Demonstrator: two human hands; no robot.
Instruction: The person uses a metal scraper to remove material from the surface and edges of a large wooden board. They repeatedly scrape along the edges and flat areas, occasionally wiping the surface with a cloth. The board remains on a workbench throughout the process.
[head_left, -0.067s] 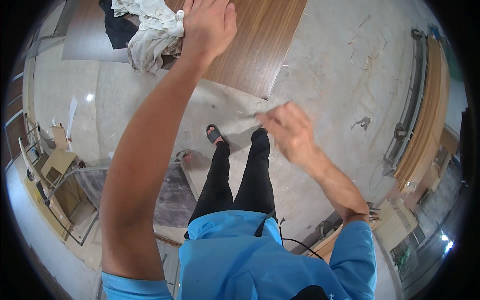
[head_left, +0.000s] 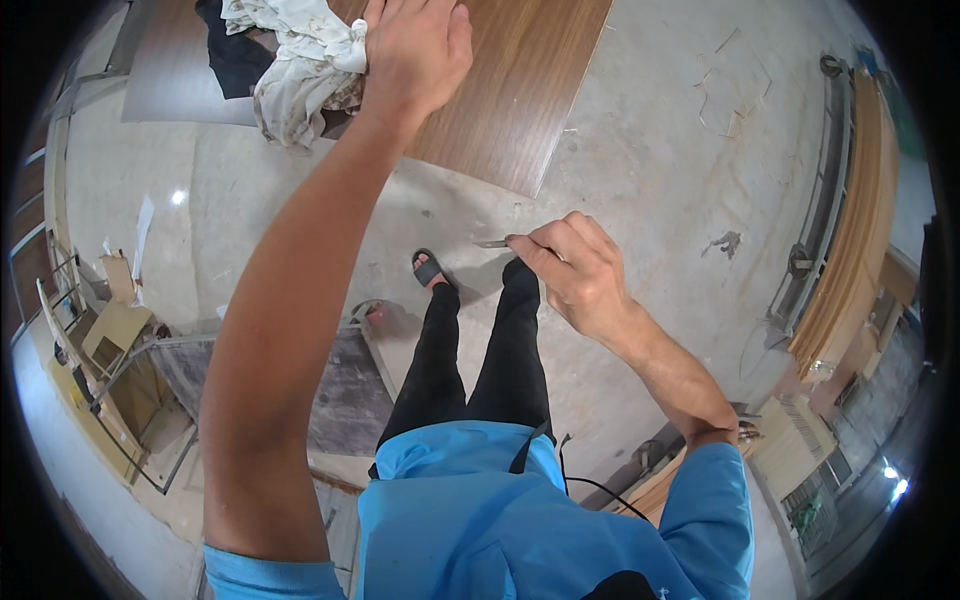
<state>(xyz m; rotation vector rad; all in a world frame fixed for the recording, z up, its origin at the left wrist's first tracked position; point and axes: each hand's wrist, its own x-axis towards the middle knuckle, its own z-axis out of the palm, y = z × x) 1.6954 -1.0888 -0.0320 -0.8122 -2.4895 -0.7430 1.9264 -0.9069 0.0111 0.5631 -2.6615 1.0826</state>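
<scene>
Now I see my right hand [head_left: 585, 275] pinching a thin grey strip [head_left: 492, 243] by its near end, above the concrete floor [head_left: 650, 150]. It looks light and bendy, best gripped there. My left hand [head_left: 415, 50] rests open-palmed on the wood-grain panel [head_left: 530, 90].

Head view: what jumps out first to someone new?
The left hand reaches far forward, flat on a brown wood-grain panel beside a crumpled white cloth at top. Mid-frame, the right hand pinches a small thin metal piece above the grey concrete floor.
</scene>
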